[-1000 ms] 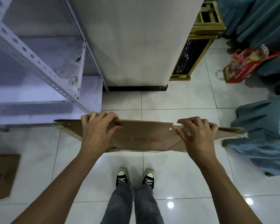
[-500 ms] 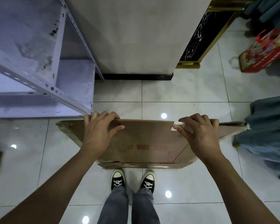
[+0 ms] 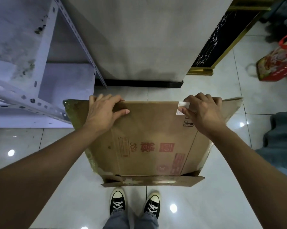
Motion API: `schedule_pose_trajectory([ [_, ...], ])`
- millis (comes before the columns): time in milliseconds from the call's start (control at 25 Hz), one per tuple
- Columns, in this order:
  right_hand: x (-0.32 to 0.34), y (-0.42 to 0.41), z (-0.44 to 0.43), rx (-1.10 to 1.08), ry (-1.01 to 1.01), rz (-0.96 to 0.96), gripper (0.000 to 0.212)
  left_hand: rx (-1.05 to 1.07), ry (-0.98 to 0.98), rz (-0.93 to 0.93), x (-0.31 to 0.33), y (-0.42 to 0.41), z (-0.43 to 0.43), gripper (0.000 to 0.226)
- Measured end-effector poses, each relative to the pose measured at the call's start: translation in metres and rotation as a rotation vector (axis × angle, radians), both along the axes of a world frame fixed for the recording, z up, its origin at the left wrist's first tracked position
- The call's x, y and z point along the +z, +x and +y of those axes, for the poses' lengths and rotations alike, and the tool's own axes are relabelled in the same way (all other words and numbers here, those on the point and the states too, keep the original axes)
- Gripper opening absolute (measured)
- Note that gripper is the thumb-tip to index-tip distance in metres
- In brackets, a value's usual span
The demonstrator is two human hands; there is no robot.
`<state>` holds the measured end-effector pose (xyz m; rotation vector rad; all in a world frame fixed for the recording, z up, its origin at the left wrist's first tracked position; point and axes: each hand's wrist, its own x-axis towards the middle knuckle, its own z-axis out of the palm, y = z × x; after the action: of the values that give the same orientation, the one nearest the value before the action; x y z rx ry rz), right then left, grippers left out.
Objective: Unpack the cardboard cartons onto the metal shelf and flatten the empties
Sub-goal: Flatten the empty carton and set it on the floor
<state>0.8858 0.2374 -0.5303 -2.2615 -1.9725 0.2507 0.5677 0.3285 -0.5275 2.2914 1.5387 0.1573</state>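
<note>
A flattened brown cardboard carton (image 3: 147, 139) with red print hangs in front of me, above the tiled floor. My left hand (image 3: 104, 113) grips its far edge on the left, fingers curled over the top and thumb on the near face. My right hand (image 3: 204, 111) grips the same edge on the right, beside a white label. The carton's printed face tilts up toward me and its lower flaps hang just above my shoes. The grey metal shelf (image 3: 40, 90) stands at the left, its corner post close to the carton's left end.
A grey pillar (image 3: 139, 38) with a black base rises straight ahead. A black and gold panel (image 3: 218, 42) leans behind it to the right. A red printed bag (image 3: 276, 63) sits on the floor at far right, and blue-grey cloth (image 3: 281, 142) lies at the right.
The carton has swung from nearly edge-on to showing its broad printed face, its lower edge now close to my shoes. Both hands keep the same grip. The view has tilted down.
</note>
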Motion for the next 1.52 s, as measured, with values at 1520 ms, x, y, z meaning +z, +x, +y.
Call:
schedule_pose_trajectory([
  [1520, 0.225, -0.126, -0.128, -0.196, 0.051, 0.494, 0.034, 0.101, -0.135, -0.190, 0.242, 0.012, -0.175, 0.031],
])
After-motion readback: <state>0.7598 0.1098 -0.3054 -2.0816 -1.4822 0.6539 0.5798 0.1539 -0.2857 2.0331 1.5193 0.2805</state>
